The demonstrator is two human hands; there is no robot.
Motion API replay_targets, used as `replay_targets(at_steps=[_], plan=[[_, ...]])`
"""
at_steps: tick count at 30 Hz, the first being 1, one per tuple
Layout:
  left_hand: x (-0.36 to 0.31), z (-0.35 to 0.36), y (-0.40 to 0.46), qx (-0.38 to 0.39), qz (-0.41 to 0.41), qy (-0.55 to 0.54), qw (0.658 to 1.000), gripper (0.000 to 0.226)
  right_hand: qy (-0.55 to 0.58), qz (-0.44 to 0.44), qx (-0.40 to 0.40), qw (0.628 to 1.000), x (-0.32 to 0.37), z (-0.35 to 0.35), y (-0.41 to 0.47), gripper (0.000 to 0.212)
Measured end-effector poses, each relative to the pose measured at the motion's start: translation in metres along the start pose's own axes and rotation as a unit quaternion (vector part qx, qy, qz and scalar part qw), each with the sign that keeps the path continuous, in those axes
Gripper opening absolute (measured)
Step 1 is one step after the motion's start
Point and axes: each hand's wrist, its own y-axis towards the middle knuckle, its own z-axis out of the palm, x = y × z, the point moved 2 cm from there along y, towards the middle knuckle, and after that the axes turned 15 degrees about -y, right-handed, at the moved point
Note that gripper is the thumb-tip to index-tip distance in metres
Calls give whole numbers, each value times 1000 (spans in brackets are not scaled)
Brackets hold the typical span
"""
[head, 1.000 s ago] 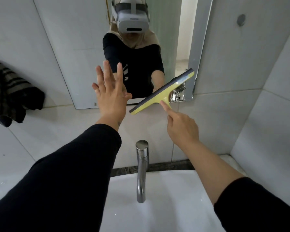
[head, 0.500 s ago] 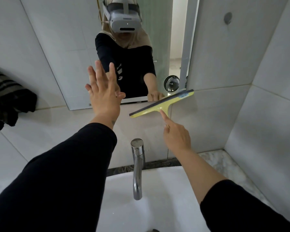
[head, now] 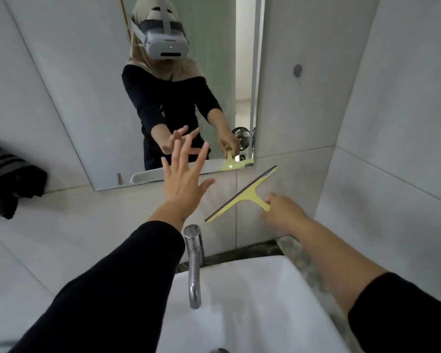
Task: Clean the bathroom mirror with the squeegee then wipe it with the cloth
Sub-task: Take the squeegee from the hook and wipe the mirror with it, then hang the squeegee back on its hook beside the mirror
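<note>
The wall mirror [head: 87,85] hangs above the sink and reflects a person in a black top wearing a headset. My right hand [head: 283,211] grips the handle of a yellow squeegee [head: 242,193] with a dark rubber blade. The squeegee is tilted and sits below the mirror's lower right corner, in front of the tiled wall. My left hand [head: 186,179] is raised with fingers spread in front of the mirror's bottom edge and holds nothing. A dark striped cloth [head: 8,184] hangs at the far left.
A chrome tap [head: 194,263] rises over the white basin [head: 260,309] directly below my hands. Grey wall tiles surround the mirror, and a side wall [head: 405,149] closes in on the right. A small round fitting [head: 297,70] sits on the wall right of the mirror.
My right hand has brought the squeegee down off the mirror's lower right corner to the tiles below. My left hand stays spread near the mirror's bottom edge. The view has tilted down.
</note>
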Motion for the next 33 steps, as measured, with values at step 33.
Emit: replay_targets(at_steps=[33], plan=[[-135, 24, 39, -68, 169, 24, 983, 74, 411, 165, -227, 867, -16, -188, 25, 81]])
